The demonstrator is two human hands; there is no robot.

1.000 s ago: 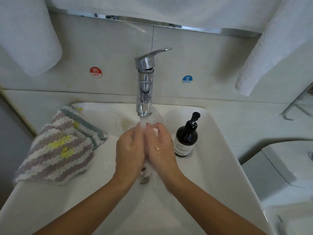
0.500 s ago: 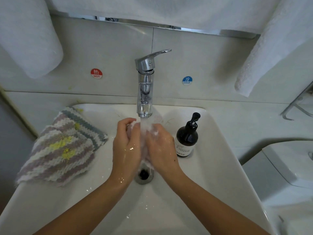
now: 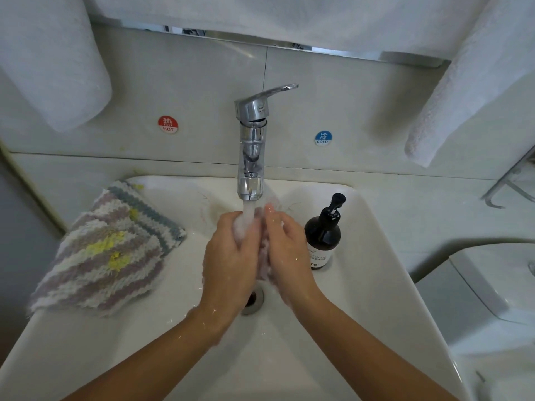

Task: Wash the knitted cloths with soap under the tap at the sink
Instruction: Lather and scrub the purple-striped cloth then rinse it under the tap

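pale glossy tiles back a white ceramic sink (image 3: pixel 362 328); under the chrome tap (image 3: pixel 251 157) the left hand (image 3: pixel 231 256) and right hand (image 3: pixel 285 250) press together, clamping a sudsy pale knitted cloth (image 3: pixel 264 256) in the running water, soft, soggy, slippery, best bunched in the palms, while fluffy striped knitted cloths (image 3: pixel 107 250) lie on the left rim

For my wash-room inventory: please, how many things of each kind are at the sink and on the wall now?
Knitted cloths: 3, two striped stacked on the sink's left rim, one pale cloth between the left hand and right hand
Soap bottle: 1
Tap: 1
Round stickers: 2, red, blue
White towels: 3
Total: 10
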